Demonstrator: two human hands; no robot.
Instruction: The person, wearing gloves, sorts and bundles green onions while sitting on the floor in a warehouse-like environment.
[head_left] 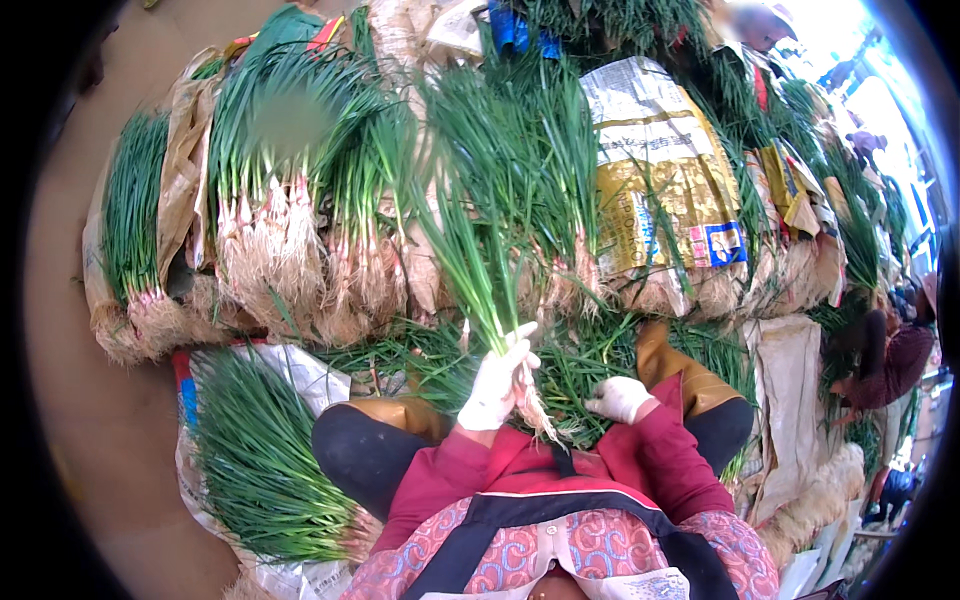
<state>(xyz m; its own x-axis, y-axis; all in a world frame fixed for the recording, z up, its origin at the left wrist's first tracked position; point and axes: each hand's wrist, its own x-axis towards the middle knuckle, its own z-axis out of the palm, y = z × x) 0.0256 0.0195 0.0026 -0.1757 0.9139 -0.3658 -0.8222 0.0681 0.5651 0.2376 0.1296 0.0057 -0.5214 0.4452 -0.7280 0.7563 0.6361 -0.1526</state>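
Note:
My left hand (492,388), in a white glove, is closed round a small bunch of green onions (470,275). Their long green leaves point up and away from me, and the pale, stringy roots (533,405) hang below the fist over my lap. To the right, my right hand (618,398), also gloved in white, is low over loose green leaves (570,370) between my knees. Its fingers are curled in; whether anything is between them is hidden. It is apart from the bunch.
Large bundles of green onions (270,200) stand in a row ahead, roots toward me. A gold and white sack (665,170) covers some. Another pile (265,450) lies on white sheeting at my left. Brown ground (110,450) borders the far left. A person (895,360) sits at the right.

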